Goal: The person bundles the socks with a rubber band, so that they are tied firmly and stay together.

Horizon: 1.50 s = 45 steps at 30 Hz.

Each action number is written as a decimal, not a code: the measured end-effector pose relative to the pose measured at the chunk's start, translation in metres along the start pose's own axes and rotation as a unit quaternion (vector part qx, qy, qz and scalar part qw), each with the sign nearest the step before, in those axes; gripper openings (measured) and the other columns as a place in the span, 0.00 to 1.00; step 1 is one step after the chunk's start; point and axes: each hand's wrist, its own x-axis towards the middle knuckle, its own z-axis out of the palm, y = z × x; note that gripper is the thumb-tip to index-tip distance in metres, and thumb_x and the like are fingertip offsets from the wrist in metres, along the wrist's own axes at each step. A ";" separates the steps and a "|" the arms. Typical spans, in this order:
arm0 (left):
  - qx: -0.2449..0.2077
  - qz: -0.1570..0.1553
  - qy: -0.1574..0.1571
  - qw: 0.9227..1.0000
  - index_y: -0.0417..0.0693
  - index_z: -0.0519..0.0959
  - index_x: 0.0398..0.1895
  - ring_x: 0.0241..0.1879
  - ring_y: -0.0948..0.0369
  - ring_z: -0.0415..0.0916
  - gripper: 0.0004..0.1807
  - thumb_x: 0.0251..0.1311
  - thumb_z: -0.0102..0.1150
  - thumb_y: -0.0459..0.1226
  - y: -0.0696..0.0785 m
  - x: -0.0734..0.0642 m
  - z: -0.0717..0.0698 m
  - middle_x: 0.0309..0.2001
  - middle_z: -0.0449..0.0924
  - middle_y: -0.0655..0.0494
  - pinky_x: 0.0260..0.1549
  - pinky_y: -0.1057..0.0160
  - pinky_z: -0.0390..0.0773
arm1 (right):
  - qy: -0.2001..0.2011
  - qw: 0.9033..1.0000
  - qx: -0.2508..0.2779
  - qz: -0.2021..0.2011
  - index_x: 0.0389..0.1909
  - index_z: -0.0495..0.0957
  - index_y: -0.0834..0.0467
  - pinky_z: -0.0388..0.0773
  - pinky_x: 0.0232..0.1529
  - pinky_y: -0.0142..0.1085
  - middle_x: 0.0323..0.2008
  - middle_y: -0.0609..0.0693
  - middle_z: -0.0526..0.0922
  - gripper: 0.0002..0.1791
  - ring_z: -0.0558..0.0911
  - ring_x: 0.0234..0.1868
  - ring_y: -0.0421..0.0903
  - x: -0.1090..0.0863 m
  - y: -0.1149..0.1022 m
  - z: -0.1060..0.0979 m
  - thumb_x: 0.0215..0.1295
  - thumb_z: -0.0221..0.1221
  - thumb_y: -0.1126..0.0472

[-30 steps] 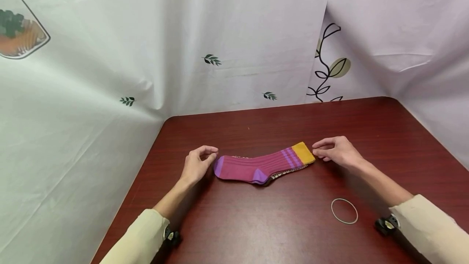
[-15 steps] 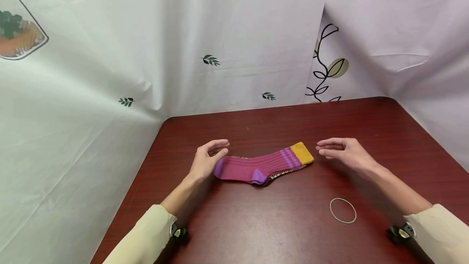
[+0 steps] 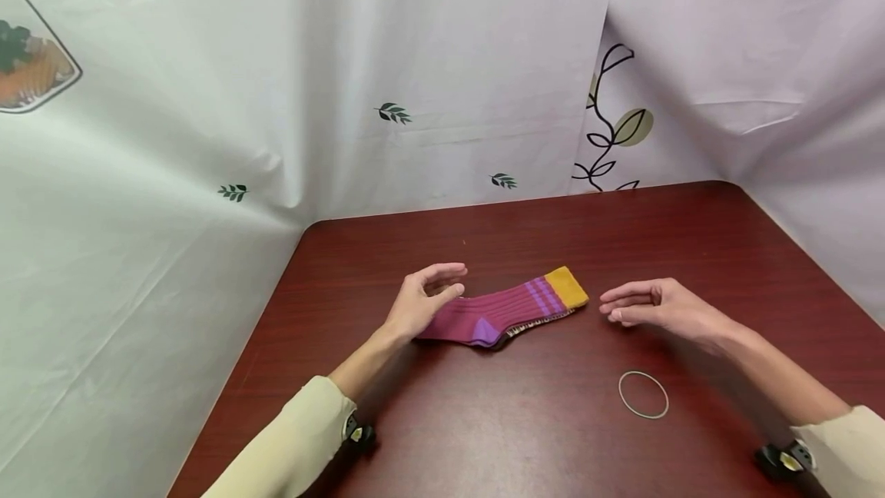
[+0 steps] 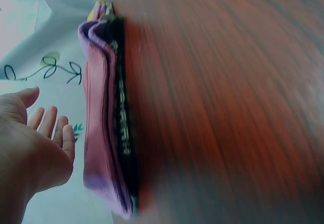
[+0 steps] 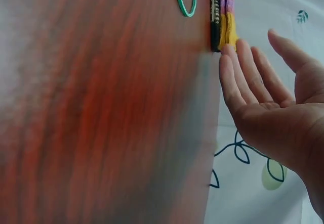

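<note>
A magenta sock [image 3: 508, 310] with purple heel, purple stripes and a yellow cuff lies flat on the table, stacked on a dark patterned sock [image 4: 123, 107] whose edge shows beneath. My left hand [image 3: 417, 304] hovers over the toe end, its fingers relaxed and apart from the fabric; in the head view it hides the purple toe. The left wrist view shows that hand [image 4: 40, 143] above the socks with nothing in it. Off the yellow cuff [image 5: 229, 29], to the right, my right hand [image 3: 660, 306] is held with loosely extended fingers and holds nothing.
A thin pale green elastic band [image 3: 643, 394] lies on the dark red wooden table [image 3: 525, 421], nearer to me than the right hand. White printed curtains [image 3: 442, 60] hang behind the table and along both its sides.
My left hand has moved right from beside the toe to above it, its fingers opening out. The right hand has drawn a little away from the cuff. The socks have stayed in place.
</note>
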 end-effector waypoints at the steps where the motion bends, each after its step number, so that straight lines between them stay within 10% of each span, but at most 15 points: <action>1: 0.001 0.001 -0.007 1.000 0.33 0.80 0.64 0.63 0.35 0.77 0.21 0.69 0.67 0.28 0.000 0.001 0.003 0.61 0.81 0.31 0.63 0.49 0.78 | -0.011 1.000 -0.001 -0.002 0.64 0.73 0.79 0.87 0.49 0.42 0.53 0.66 0.87 0.24 0.90 0.51 0.48 -0.001 0.000 0.000 0.75 0.64 0.67; 17: 0.051 0.001 -0.078 0.996 0.40 0.84 0.62 0.57 0.51 0.85 0.19 0.69 0.69 0.31 0.003 0.010 0.050 0.58 0.87 0.47 0.59 0.58 0.80 | -0.149 0.986 -0.014 -0.072 0.57 0.78 0.78 0.85 0.49 0.34 0.48 0.68 0.87 0.16 0.90 0.47 0.50 -0.020 0.012 0.001 0.71 0.63 0.75; 28: 0.088 -0.011 -0.102 0.991 0.42 0.85 0.61 0.54 0.59 0.85 0.19 0.69 0.71 0.34 0.005 0.013 0.072 0.57 0.88 0.49 0.57 0.61 0.81 | -0.150 0.978 -0.112 -0.087 0.49 0.86 0.64 0.82 0.41 0.31 0.42 0.55 0.90 0.12 0.85 0.39 0.44 -0.023 0.012 0.013 0.66 0.71 0.69; 45: 0.303 0.022 -0.097 0.948 0.60 0.87 0.60 0.60 0.64 0.81 0.21 0.64 0.77 0.44 -0.002 0.012 0.089 0.62 0.85 0.60 0.58 0.61 0.77 | -0.129 0.970 -0.161 -0.127 0.37 0.85 0.54 0.78 0.32 0.32 0.30 0.49 0.85 0.12 0.79 0.30 0.45 -0.020 0.013 0.021 0.57 0.76 0.69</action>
